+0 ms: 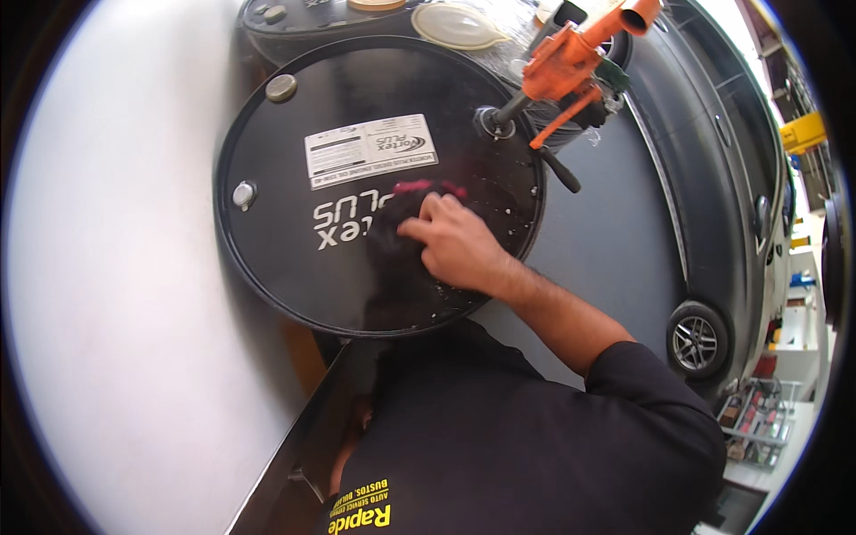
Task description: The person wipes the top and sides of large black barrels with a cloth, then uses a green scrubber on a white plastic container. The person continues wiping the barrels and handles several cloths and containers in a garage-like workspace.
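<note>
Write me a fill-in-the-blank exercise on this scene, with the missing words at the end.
1. The person's ____ hand holds a dark cloth against the top of the drum.
2. The drum's top is coloured ____.
3. The crank-handled pump fitted to the drum has an ____-coloured body.
4. The label on the drum has a ____ background.

Missing words: right; black; orange; white.
</note>
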Available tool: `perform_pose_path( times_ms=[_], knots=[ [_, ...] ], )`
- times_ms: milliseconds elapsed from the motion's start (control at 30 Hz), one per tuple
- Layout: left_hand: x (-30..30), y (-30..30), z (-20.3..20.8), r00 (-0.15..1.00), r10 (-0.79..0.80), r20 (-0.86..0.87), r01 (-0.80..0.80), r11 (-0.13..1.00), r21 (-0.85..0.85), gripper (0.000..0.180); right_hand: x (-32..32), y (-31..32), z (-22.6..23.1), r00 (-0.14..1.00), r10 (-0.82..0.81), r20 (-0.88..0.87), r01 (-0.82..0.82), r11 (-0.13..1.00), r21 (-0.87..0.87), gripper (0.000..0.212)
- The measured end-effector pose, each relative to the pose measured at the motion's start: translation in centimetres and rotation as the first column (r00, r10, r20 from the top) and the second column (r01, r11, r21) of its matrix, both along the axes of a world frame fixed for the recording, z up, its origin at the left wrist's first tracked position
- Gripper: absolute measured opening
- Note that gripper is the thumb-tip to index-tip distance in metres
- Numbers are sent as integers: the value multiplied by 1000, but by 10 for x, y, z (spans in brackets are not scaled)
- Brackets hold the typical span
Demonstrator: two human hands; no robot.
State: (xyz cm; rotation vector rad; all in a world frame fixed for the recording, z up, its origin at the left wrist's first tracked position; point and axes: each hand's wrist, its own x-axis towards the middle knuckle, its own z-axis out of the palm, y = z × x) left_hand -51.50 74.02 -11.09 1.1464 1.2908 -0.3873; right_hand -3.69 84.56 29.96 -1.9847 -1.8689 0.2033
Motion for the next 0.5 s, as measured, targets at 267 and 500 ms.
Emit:
perform_pose_path(
  times_ms=[267,500],
  knots=[
    [-4,37,-36,831,-552,-65,537,766,355,27,100,22,4,825,-349,445,336,935,110,27],
    [7,74,-45,639,-753,-156,676,454,580,28,32,-33,-1,903,-329,276,338,941,16,29]
  ],
)
